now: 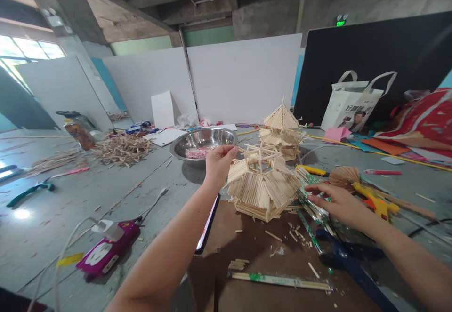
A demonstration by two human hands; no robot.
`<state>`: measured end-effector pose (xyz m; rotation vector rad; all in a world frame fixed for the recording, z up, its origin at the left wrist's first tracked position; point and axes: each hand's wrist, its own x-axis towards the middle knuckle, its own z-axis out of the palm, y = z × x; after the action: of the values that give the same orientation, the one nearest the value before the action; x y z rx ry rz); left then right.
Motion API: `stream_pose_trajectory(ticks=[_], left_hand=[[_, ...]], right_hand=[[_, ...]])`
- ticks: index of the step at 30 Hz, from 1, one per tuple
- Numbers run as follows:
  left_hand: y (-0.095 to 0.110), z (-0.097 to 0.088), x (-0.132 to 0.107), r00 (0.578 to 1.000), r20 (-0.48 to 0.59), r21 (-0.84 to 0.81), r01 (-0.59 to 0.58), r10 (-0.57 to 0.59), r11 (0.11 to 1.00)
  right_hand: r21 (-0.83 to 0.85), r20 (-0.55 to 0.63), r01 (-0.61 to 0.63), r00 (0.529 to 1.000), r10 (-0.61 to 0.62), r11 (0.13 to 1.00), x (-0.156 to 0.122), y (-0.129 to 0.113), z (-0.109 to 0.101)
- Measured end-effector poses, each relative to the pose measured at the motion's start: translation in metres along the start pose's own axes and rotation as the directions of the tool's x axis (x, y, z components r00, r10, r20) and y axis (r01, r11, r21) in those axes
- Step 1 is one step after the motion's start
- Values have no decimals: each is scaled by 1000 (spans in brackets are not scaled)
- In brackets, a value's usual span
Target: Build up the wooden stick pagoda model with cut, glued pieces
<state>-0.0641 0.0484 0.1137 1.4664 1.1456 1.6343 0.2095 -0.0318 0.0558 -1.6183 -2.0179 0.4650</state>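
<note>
A pavilion model of thin wooden sticks (263, 187), with a sloping roof and an open frame of sticks on top, stands on a brown board (226, 236). At its upper left side, my left hand (219, 160) pinches thumb and forefinger together; what lies between them is too small to make out. My right hand (330, 201) hovers at the model's right with fingers apart, over chopsticks in green-marked wrappers (312, 194). Whether it touches them is unclear. Behind stands a second stick model with a pointed roof (281, 119).
A steel basin (180, 149) sits behind my left hand. Blue-handled pliers (348, 255) and a yellow glue gun (379, 201) lie at right. A purple power strip (109, 248), a phone (208, 225) and a stick pile (122, 149) are at left. One wrapped chopstick pair (278, 281) lies in front.
</note>
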Motion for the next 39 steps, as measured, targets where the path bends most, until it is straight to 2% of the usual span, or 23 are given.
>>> stream_pose_trajectory(ticks=[5,10,18,26,31,39], left_hand=[[-6,4,-5,999,-4,-98,-48,48,994],[-17,11,-5,988,-37,-66,-149,147,987],[-19,13,-6,979,-69,33,-192,194,981],[-21,14,-3,964,-93,5,-248,248,969],[-21,13,-2,958,-73,63,-272,276,960],[-11,11,0,968,10,-13,-249,249,968]], right_hand=[[-6,11,-4,1000,4,1000,-1,2,2],[1,27,8,1000,-8,1000,-5,2,3],[16,73,-28,997,27,999,-12,-3,3],[57,87,-39,996,34,998,-14,-4,5],[57,70,-33,997,29,998,-16,-3,6],[40,55,4,998,-6,999,-18,-6,5]])
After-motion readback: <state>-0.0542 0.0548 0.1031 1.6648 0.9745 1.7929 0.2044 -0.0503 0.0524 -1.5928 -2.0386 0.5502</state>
